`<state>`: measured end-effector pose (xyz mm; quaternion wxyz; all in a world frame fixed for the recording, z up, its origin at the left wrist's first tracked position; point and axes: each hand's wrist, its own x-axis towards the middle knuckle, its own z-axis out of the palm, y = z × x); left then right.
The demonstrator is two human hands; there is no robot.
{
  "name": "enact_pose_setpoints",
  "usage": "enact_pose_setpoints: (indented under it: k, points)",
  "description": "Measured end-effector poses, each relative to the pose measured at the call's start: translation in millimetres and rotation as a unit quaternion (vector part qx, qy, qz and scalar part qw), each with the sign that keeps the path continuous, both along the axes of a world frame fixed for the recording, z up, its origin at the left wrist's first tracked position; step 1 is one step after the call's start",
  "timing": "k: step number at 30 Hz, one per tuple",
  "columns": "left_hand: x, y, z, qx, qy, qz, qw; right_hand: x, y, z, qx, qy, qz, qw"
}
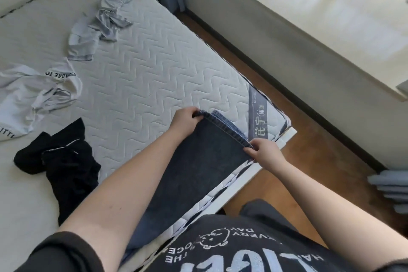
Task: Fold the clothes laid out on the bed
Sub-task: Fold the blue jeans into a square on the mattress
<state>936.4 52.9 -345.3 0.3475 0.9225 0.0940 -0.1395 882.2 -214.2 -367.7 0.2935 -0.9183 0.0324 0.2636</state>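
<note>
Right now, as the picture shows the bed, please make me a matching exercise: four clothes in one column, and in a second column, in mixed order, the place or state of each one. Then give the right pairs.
Column 1
1. dark jeans
2. black garment
3. white printed shirt
4. grey garment

Column 2
A. crumpled at the far side of the mattress
B. held at the hem by the left hand and the right hand
C. bunched beside the left forearm
D. crumpled at the left edge, with black letters

Pairs: 1-B, 2-C, 3-D, 4-A
</note>
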Motion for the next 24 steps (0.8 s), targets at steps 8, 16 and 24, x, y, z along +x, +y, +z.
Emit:
enact_pose_setpoints:
  k: [8, 16, 24]
  points:
    - [74, -20, -39, 0.073, 0.053, -0.061, 0.994, 45, -11, -42, -0.012, 0.051, -0.041, 0.998]
    - [134, -38, -124, 0.132, 0.125, -0.063, 0.981, 113, -25, -127, -0.020, 0.145, -0.019, 0.989]
    - [164, -56, -235, 0.137, 0.163, -0.080, 0.974, 130, -31, -211, -0.043, 0.191, -0.046, 0.980]
